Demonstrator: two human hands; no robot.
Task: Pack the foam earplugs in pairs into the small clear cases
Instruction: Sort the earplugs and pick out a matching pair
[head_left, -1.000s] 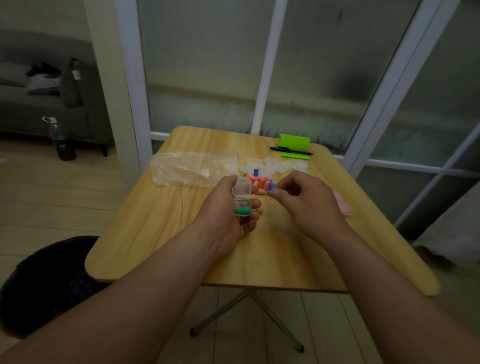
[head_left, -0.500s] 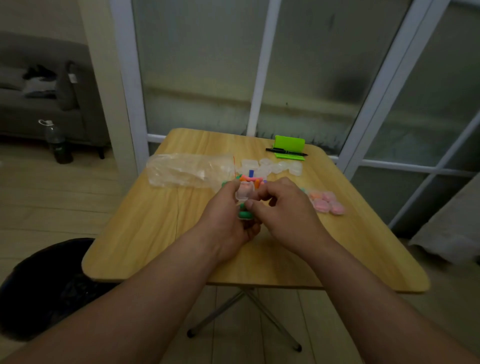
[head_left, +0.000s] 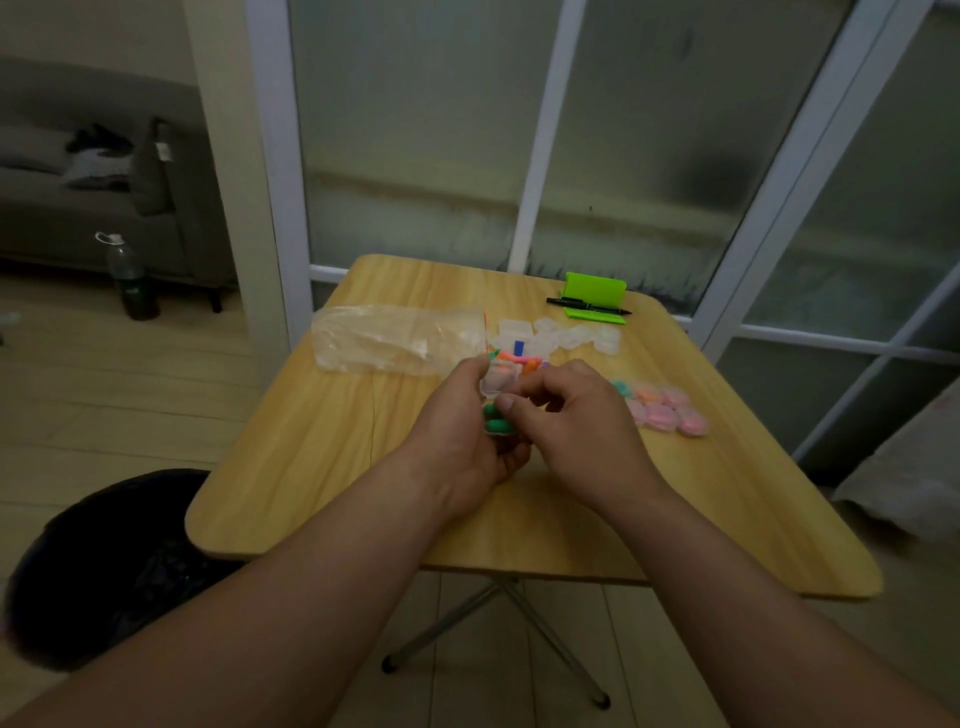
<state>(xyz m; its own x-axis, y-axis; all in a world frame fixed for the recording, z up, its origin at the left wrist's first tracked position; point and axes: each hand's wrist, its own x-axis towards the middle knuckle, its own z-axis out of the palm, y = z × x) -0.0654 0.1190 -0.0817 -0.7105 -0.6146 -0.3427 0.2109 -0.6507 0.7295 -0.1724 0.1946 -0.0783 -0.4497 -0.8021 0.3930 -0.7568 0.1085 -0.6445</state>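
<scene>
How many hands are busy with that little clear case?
2. The left hand grips the small clear case from the left; the right hand touches it from the right.

Over the middle of the desk (head_left: 311, 467), the left hand (head_left: 462, 421) held a case (head_left: 498, 379), and the right hand (head_left: 576, 421) pinched at it from the right. Just behind the hands lay loose earplugs (head_left: 519, 361), with a heap of empty cases (head_left: 571, 335) behind those. A plastic bag (head_left: 395, 340) lay to their left. Filled cases (head_left: 665, 410) sat in a cluster right of the right hand. At the desk's far edge a pen (head_left: 587, 305) lay across a small stand (head_left: 595, 291). A bin (head_left: 104, 561) stood on the floor left of the desk, a bottle (head_left: 130, 280) farther back before a sofa (head_left: 78, 218).
</scene>
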